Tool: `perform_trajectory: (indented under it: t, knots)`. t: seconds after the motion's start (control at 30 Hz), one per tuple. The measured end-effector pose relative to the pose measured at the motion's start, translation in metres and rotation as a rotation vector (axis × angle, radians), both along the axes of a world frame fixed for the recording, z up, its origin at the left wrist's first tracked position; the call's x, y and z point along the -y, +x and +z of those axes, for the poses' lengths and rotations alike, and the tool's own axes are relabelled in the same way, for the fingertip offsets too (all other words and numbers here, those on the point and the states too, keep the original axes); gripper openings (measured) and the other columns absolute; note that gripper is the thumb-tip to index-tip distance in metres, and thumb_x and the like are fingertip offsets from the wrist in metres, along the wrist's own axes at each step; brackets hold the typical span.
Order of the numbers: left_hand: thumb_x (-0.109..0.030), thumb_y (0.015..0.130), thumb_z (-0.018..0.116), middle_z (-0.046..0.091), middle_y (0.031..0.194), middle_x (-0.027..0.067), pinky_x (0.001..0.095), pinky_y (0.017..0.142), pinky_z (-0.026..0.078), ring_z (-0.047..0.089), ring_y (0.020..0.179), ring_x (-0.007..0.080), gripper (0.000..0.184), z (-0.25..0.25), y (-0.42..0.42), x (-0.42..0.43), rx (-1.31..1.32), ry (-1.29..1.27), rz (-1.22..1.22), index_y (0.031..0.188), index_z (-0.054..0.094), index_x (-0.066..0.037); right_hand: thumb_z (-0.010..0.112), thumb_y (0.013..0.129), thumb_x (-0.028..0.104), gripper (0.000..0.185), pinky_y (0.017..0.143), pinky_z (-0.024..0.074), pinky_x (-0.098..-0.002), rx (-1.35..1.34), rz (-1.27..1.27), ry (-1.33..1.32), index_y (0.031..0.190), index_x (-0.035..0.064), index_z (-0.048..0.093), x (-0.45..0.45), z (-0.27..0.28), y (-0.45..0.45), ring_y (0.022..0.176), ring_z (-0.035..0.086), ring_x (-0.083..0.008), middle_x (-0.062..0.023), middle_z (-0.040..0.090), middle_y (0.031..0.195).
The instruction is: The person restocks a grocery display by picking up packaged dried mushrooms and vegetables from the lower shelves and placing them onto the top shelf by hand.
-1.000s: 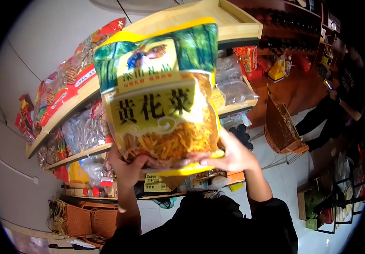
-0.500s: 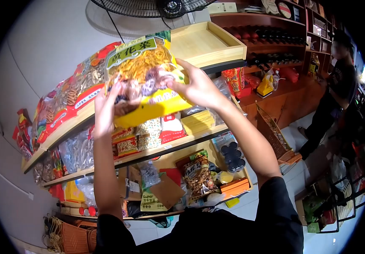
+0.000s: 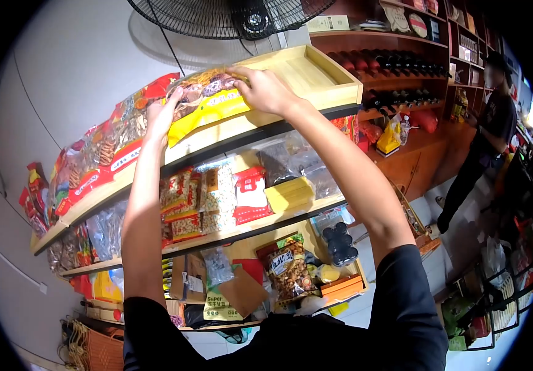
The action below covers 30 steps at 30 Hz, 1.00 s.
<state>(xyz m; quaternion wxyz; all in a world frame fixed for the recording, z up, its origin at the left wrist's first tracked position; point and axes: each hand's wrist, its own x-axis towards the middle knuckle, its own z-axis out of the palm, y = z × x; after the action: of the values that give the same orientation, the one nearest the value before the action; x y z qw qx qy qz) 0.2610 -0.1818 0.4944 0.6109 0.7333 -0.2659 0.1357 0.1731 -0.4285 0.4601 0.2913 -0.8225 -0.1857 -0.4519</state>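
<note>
A yellow bag of dried food strands (image 3: 203, 119) lies tilted back in the wooden top shelf tray (image 3: 334, 93), its lower yellow edge at the front rim. My left hand (image 3: 161, 117) grips the bag's left edge, thumb on its face. My right hand (image 3: 266, 91) is closed over its upper right side, fingers bent onto the plastic. Several red-edged bags of dried goods (image 3: 102, 148) stand just left of my left hand. To the right of my right hand, the bare wooden bottom of the tray shows.
Lower shelves hold a red-and-white bag (image 3: 251, 193), a bundle of yellow sticks (image 3: 291, 195) and a bag of nut-like pieces (image 3: 288, 266). A black fan (image 3: 254, 21) hangs above. At right, a person in dark clothes (image 3: 488, 136) stands near a bottle rack (image 3: 396, 62).
Both hands have lowered the yellow bag from above the shelf into the top tray and tipped it back. The right hand has shifted up toward its top edge.
</note>
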Motion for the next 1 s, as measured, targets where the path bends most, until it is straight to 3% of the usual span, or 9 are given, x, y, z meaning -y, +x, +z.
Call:
perform_trajectory:
  t: [0.13, 0.3, 0.4, 0.43, 0.57, 0.8, 1.0]
  knots:
    - [-0.036, 0.087, 0.067, 0.07, 0.096, 0.0094, 0.0306, 0.078, 0.048, 0.064, 0.086, 0.0137, 0.042, -0.005, 0.023, -0.001, 0.121, 0.146, 0.2, 0.105, 0.069, 0.002, 0.049, 0.092, 0.024, 0.036, 0.091, 0.0479, -0.0457, -0.112, -0.051, -0.018, 0.126, 0.018, 0.057, -0.002, 0.003, 0.021, 0.099, 0.061, -0.0397, -0.0212, 0.065, 0.106]
    - [-0.047, 0.083, 0.067, 0.07, 0.091, 0.0174, 0.035, 0.082, 0.048, 0.067, 0.088, 0.0237, 0.054, 0.0, 0.027, -0.003, 0.242, 0.259, 0.388, 0.101, 0.069, 0.005, 0.049, 0.092, 0.027, 0.035, 0.088, 0.0486, -0.0466, -0.112, -0.101, -0.035, 0.124, 0.019, 0.058, -0.008, 0.005, 0.03, 0.097, 0.061, -0.0392, -0.0215, 0.066, 0.102]
    - [-0.055, 0.08, 0.065, 0.068, 0.081, 0.0238, 0.0396, 0.078, 0.05, 0.069, 0.081, 0.0312, 0.059, 0.012, 0.027, -0.001, 0.295, 0.451, 0.617, 0.08, 0.069, 0.004, 0.049, 0.092, 0.028, 0.034, 0.086, 0.0487, -0.0473, -0.075, -0.104, -0.045, 0.124, 0.019, 0.057, -0.01, 0.002, 0.035, 0.096, 0.062, -0.0386, -0.0211, 0.066, 0.101]
    - [-0.051, 0.081, 0.066, 0.068, 0.078, 0.0209, 0.0405, 0.074, 0.051, 0.068, 0.074, 0.0316, 0.056, 0.011, 0.021, 0.001, 0.328, 0.414, 0.59, 0.082, 0.065, 0.005, 0.049, 0.092, 0.028, 0.033, 0.085, 0.0487, -0.0476, -0.081, -0.123, -0.058, 0.123, 0.0188, 0.056, -0.01, 0.001, 0.034, 0.096, 0.062, -0.0385, -0.0208, 0.066, 0.1]
    - [-0.04, 0.081, 0.07, 0.063, 0.08, 0.0181, 0.0393, 0.073, 0.049, 0.065, 0.077, 0.0312, 0.052, -0.006, 0.022, 0.007, 0.569, 0.261, 0.641, 0.1, 0.055, 0.006, 0.048, 0.092, 0.028, 0.033, 0.084, 0.0488, -0.0482, -0.113, -0.143, -0.143, 0.122, 0.0162, 0.053, -0.008, -0.003, 0.032, 0.094, 0.062, -0.0389, -0.0204, 0.067, 0.098]
    - [-0.038, 0.083, 0.068, 0.064, 0.086, 0.0209, 0.04, 0.076, 0.048, 0.063, 0.082, 0.0345, 0.043, -0.015, 0.042, -0.002, 0.491, 0.254, 0.562, 0.09, 0.06, 0.004, 0.05, 0.091, 0.028, 0.037, 0.087, 0.0473, -0.048, -0.167, -0.084, -0.162, 0.125, 0.0127, 0.049, -0.005, -0.003, 0.036, 0.097, 0.061, -0.0414, -0.0226, 0.066, 0.1]
    - [-0.038, 0.087, 0.061, 0.061, 0.093, 0.0242, 0.0425, 0.082, 0.046, 0.061, 0.089, 0.0374, 0.042, -0.017, 0.026, -0.002, 0.664, 0.423, 0.626, 0.086, 0.062, 0.004, 0.05, 0.091, 0.03, 0.043, 0.089, 0.046, -0.0472, -0.179, -0.06, -0.161, 0.129, 0.0118, 0.046, -0.002, -0.004, 0.039, 0.1, 0.059, -0.0429, -0.0253, 0.065, 0.1]
